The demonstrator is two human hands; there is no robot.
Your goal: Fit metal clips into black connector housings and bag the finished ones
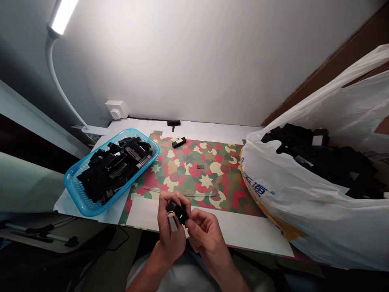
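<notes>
Black part [180, 212] is pinched in left hand [174, 240] over the worktop's near edge [249, 232], long axis slanting down-right to right hand [207, 233], whose fingertips bunch at that end; can't tell what they're pinching.

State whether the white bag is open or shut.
Open: the bag has its mouth spread wide, and the black parts show inside it.
</notes>
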